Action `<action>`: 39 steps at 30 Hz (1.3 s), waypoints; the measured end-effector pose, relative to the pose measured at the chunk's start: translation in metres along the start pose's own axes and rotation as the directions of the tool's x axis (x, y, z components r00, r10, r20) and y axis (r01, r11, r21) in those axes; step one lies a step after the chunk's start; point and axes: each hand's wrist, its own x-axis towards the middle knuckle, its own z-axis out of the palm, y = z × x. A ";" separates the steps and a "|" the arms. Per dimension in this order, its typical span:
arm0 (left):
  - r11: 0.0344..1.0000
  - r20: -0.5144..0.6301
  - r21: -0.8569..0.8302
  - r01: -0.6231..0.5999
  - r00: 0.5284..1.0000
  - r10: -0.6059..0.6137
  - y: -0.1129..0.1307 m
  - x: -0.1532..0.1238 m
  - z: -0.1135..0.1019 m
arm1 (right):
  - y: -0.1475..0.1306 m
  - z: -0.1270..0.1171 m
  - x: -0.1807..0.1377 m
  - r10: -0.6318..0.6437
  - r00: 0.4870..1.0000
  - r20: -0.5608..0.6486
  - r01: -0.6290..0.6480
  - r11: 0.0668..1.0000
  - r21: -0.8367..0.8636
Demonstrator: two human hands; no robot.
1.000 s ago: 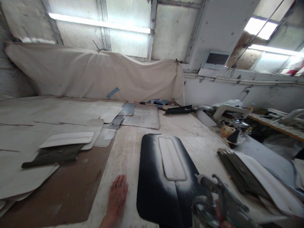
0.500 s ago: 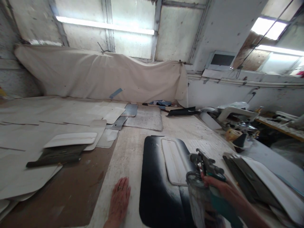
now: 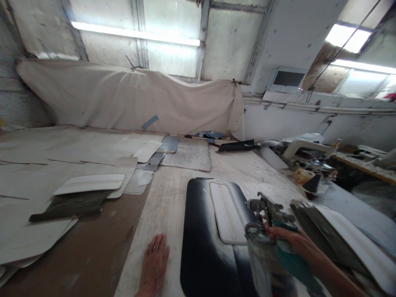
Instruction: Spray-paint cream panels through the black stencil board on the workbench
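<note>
My right hand [image 3: 286,237] is wrapped round the grip of a spray gun [image 3: 269,216] that has a clear cup below it. The gun's nozzle points left, over the right side of a black panel [image 3: 199,231] with rounded corners. On that panel lies a white padded piece [image 3: 227,212], with whitish overspray around it on the black. Flat on the pale table surface, left of the panel, rests my left hand [image 3: 154,260], fingers stretched out and a ring on one of them. It holds nothing and does not touch the panel.
Pale sheets [image 3: 24,235] and an olive fabric piece with a white pad [image 3: 91,183] lie at left. Olive pieces with a white panel [image 3: 349,239] lie at right. Behind them stands a sewing machine [image 3: 309,148]. A beige cloth [image 3: 130,99] hangs along the back.
My right hand and the spray gun have shifted slightly right. My left hand stays almost in place on the table, and the view has moved a little.
</note>
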 end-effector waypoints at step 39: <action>0.999 -0.030 0.016 -0.035 0.999 0.036 0.000 0.002 0.000 | -0.035 0.024 0.031 -0.116 0.992 -0.041 0.119 0.990 0.080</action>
